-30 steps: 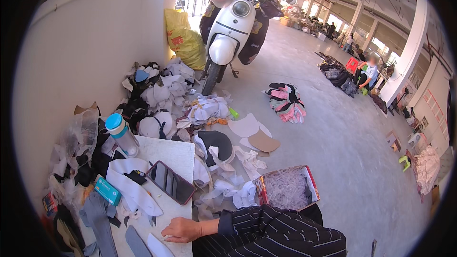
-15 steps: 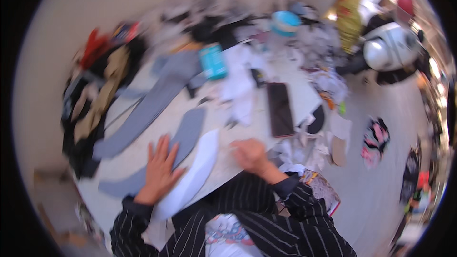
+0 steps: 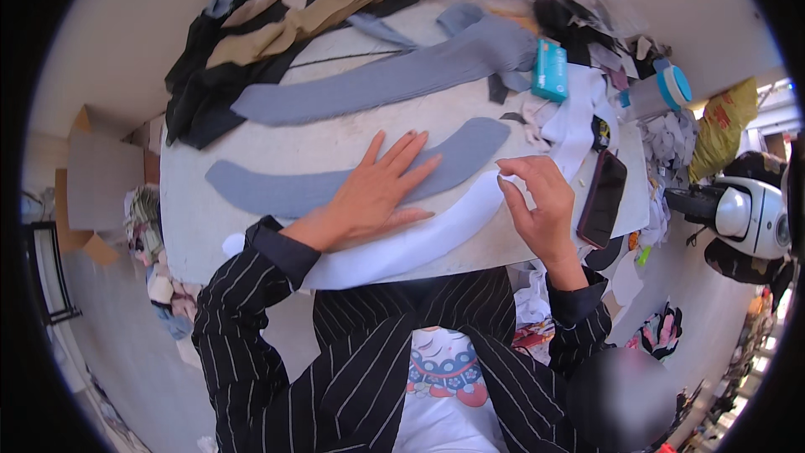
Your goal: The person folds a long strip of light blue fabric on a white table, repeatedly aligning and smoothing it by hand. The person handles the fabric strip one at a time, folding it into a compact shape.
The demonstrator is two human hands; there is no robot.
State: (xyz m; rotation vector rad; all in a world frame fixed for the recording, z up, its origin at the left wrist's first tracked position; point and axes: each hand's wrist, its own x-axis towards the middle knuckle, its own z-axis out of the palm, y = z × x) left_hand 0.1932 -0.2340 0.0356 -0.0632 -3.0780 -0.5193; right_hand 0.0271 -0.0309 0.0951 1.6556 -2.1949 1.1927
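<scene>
Flat and spread-fingered, the left hand presses a curved grey fabric piece on the table, while at three o'clock the right hand pinches the white fabric strip end.

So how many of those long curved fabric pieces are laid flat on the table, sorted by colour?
Grey curved pieces: 2, the long upper grey piece and the lower grey piece under the left hand.
White curved pieces: 1, the white piece, pinched at its end by the right hand.
Total: 3
</scene>
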